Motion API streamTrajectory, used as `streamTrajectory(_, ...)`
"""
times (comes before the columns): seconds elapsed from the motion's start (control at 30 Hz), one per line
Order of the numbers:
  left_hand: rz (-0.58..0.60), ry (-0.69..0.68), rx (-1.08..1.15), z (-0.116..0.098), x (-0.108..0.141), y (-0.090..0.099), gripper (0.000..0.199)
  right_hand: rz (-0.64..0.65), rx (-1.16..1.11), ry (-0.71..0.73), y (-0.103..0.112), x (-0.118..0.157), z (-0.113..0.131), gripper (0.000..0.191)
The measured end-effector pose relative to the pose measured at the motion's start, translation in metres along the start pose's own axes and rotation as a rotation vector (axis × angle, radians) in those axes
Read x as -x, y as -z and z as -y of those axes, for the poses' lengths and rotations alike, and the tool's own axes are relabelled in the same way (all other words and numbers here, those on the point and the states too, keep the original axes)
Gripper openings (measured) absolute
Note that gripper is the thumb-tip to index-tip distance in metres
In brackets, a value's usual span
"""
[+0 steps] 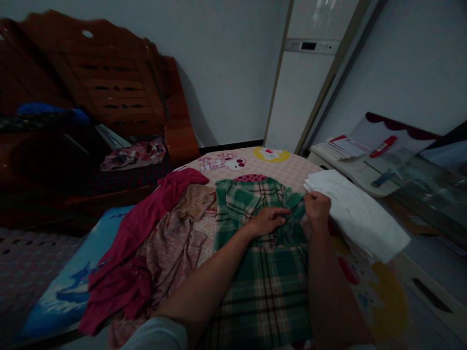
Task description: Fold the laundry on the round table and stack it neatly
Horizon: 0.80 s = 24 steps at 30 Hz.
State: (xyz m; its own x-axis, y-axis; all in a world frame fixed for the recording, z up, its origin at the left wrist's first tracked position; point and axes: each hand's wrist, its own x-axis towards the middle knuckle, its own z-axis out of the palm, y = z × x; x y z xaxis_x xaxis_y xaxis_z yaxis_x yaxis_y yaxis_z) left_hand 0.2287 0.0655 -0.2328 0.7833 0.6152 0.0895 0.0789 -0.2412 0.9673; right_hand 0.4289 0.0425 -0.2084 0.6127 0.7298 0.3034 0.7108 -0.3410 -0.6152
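A green plaid dress (268, 287) with a seam across its waist lies spread on the table, its upper part partly folded over. My left hand (268, 221) rests on the upper part, fingers stretched out over the cloth. At the dress's upper right edge, my right hand (317, 206) is closed, pinching a bit of the green fabric. Just right of that hand sits a folded white cloth (357, 214). To the left lie a crumpled brownish-pink knit garment (171, 243) and a long magenta garment (146, 233).
A cartoon-print tablecloth (280, 167) covers the round table. Behind on the left stands a carved wooden bench (109, 73) with clothes on it. A tall white cabinet unit (299, 92) stands at the back. On the right, a side table (379, 182) holds papers and a glass tank.
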Motion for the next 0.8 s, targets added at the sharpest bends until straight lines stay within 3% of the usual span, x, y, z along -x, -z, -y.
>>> streamTrajectory(0.1, 0.05, -0.037, -0.046, -0.001, 0.001, -0.001, 0.04, 0.012, 0.132, -0.08, 0.004, 0.0, -0.01, 0.028)
streamTrajectory(0.2, 0.082, -0.134, -0.094, -0.003, 0.002, -0.001, 0.038, 0.122, 0.338, -0.032, 0.003, 0.004, -0.015, 0.029)
streamTrajectory(0.37, 0.131, -0.197, -0.173, -0.005, 0.002, 0.0, 0.033, 0.255, 0.331, 0.318, -0.006, 0.006, -0.014, 0.046)
streamTrajectory(0.43, 0.136, -0.194, -0.178, -0.004, 0.002, 0.0, 0.033, 0.312, 0.313, 0.382, -0.007, 0.005, -0.014, 0.039)
streamTrajectory(0.53, 0.138, -0.198, -0.161, -0.004, 0.002, 0.001, 0.033, 0.285, 0.338, 0.333, -0.005, 0.002, -0.015, 0.025)
streamTrajectory(0.67, 0.138, -0.201, -0.167, -0.004, 0.002, 0.002, 0.034, 0.132, 0.239, 0.218, -0.001, -0.002, -0.018, 0.027)
streamTrajectory(0.8, 0.116, -0.199, -0.238, -0.003, 0.002, 0.003, 0.037, 0.062, 0.119, 0.089, -0.001, -0.005, -0.023, 0.026)
